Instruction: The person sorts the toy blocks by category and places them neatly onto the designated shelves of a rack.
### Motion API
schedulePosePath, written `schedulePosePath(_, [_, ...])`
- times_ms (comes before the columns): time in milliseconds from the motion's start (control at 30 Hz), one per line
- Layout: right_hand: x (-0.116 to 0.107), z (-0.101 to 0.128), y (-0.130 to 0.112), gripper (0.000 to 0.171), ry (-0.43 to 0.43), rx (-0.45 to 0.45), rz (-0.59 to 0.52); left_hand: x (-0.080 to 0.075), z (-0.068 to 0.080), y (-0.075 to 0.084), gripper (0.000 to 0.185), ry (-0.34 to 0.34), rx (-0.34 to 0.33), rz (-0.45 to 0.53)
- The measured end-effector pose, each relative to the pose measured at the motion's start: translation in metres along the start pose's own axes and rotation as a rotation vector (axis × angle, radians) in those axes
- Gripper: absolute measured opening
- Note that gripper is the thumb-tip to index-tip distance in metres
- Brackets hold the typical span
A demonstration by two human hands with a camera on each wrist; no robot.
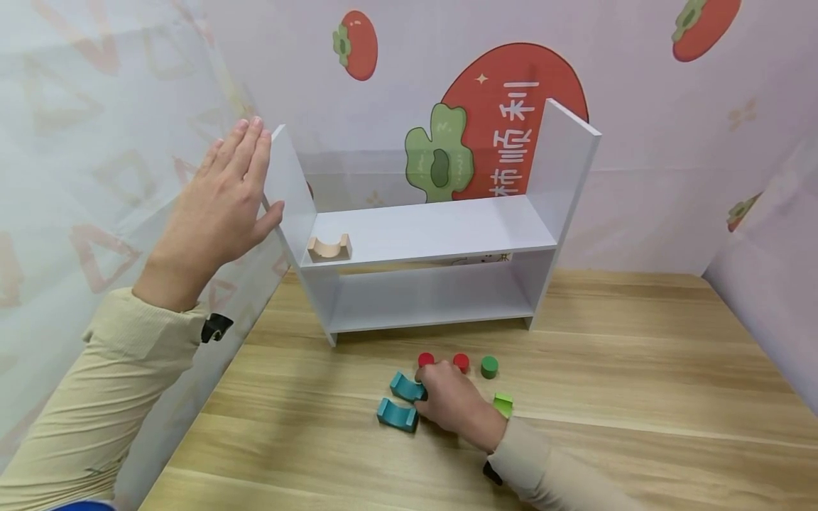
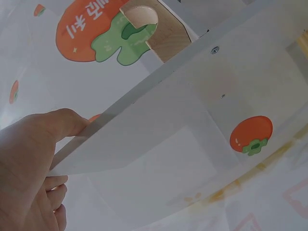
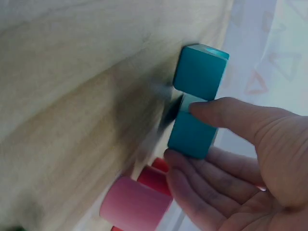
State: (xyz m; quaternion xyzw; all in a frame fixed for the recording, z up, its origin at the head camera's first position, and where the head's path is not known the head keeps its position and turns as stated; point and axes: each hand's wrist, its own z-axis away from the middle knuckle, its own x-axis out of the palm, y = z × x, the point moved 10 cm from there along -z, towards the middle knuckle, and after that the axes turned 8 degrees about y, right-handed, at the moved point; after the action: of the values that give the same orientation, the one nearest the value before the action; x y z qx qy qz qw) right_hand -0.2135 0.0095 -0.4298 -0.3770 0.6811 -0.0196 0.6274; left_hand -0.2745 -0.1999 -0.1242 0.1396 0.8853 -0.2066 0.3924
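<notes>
- On the table [image 1: 639, 369], nearest the person: two teal arch blocks. Front teal block [image 1: 397, 414] lies loose just left of the right hand [image 1: 455, 406].
- Right hand's grip is on the rear teal block [image 1: 407, 387]: thumb across the top, fingers under the far end, a pinch rather than a full wrap. Wrist view is blurred, so contact is probably light.
- Block looks like painted wood: stiff, light, smooth faces. Best held across the flat ends, not over the curved notch.
- Just beyond the hand: two red cylinders [image 1: 426, 360], green cylinder [image 1: 489, 366], light green block [image 1: 503, 404].
- Further back: white shelf unit [image 1: 434, 234], with a natural wood arch block [image 1: 329, 248] at the left of its upper shelf.
- Left hand [image 1: 220, 206]: fingers straight, spread flat against the shelf's left side panel, thumb over its edge.
</notes>
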Motion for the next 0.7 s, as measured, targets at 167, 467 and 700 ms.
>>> schedulePosePath(167, [-0.012, -0.002, -0.001, 0.019, 0.026, -0.03, -0.118, -0.001, 0.0, 0.001, 0.089, 0.001, 0.0, 0.0])
schedulePosePath(467, [-0.041, -0.012, -0.008, 0.029, 0.047, -0.119, -0.18, -0.001, 0.001, 0.0, 0.089, 0.003, 0.0, -0.006])
schedulePosePath(700, [-0.083, -0.025, -0.02, 0.028, 0.063, -0.206, -0.162, -0.001, -0.001, 0.001, 0.089, -0.009, -0.002, -0.005])
